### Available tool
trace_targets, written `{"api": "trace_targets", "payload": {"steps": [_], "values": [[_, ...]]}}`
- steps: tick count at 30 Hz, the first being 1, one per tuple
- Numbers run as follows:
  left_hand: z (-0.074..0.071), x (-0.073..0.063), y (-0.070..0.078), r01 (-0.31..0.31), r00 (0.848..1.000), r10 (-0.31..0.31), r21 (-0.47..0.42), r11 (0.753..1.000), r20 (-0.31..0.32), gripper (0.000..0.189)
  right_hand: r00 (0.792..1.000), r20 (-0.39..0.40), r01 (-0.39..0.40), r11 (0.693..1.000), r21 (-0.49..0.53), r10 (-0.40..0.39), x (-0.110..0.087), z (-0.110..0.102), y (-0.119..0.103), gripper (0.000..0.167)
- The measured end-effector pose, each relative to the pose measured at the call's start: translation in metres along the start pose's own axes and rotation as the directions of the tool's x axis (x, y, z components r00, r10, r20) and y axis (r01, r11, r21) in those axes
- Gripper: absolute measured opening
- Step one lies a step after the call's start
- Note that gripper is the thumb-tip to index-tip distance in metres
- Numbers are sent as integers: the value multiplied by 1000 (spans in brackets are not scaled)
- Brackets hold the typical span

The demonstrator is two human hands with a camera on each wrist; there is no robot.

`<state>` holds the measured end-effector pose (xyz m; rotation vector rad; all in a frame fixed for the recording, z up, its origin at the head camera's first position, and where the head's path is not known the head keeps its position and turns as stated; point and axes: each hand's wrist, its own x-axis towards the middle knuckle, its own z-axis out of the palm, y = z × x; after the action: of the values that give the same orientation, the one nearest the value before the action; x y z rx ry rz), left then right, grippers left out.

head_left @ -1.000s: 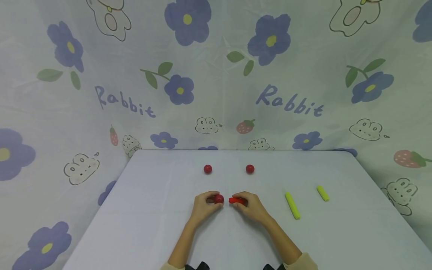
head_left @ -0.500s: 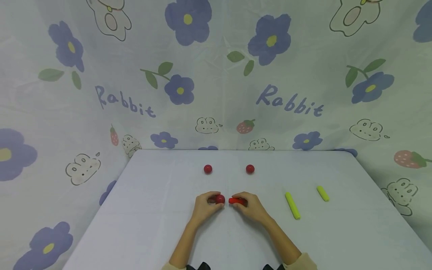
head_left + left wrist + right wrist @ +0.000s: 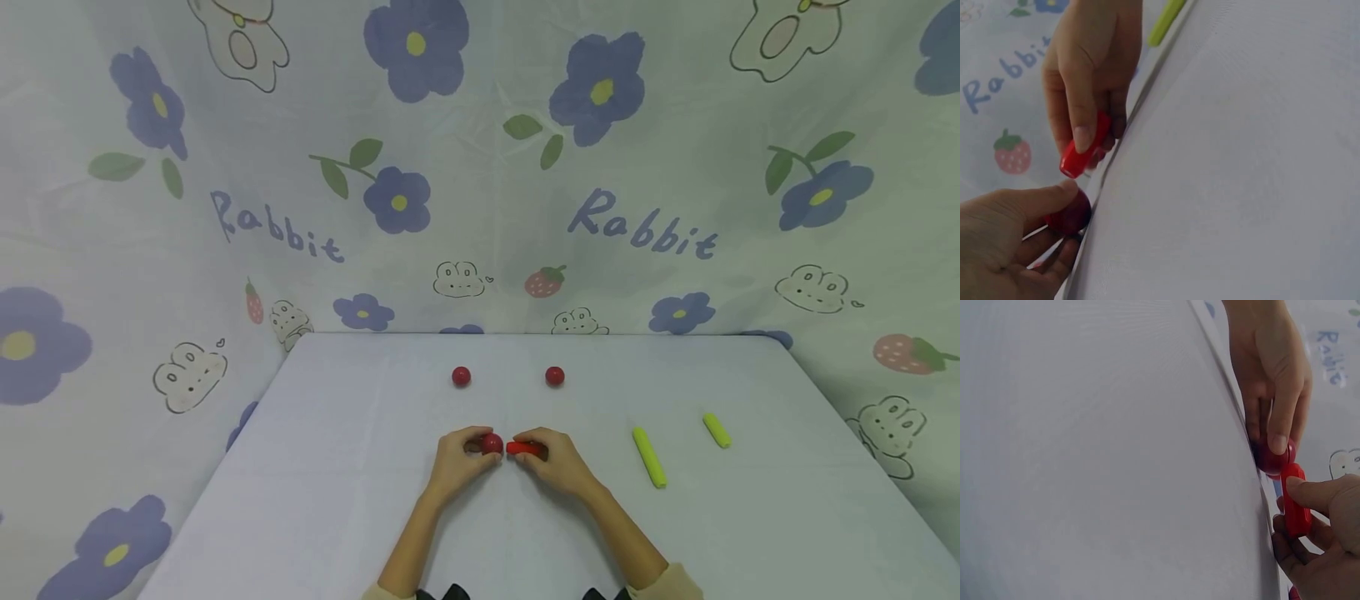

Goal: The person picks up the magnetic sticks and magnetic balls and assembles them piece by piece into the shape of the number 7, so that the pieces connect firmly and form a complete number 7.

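Note:
Between thumb and fingers, my left hand (image 3: 457,467) holds a dark red ball (image 3: 492,443) near the middle of the table. Just to its right, my right hand (image 3: 558,463) pinches a short bright red stick (image 3: 522,447), its free end pointing at the ball with a narrow gap in the head view. The left wrist view shows the faceted red stick (image 3: 1088,147) slanting toward the ball (image 3: 1071,212). In the right wrist view the stick (image 3: 1296,500) stands close against the ball (image 3: 1274,457) and overlaps it.
Two more red balls, one left (image 3: 461,377) and one right (image 3: 555,377), sit farther back on the white table (image 3: 315,500). A long yellow-green stick (image 3: 649,457) and a shorter one (image 3: 717,430) lie to the right. A printed cloth (image 3: 480,167) hangs behind.
My left hand has moved slightly right with the ball, narrowing the gap to the red stick. My right hand stays almost in place, and the other balls and sticks lie as before.

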<state>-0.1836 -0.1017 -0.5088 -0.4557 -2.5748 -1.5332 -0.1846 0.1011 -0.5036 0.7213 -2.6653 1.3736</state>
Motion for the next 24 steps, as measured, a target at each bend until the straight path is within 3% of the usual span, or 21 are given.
{"api": "trace_targets", "payload": {"steps": [24], "values": [[1,1,3,-45,999,45,-28,999,-8,40,1000,21,14,1000,2,-14,0,0,-1,26]]}}
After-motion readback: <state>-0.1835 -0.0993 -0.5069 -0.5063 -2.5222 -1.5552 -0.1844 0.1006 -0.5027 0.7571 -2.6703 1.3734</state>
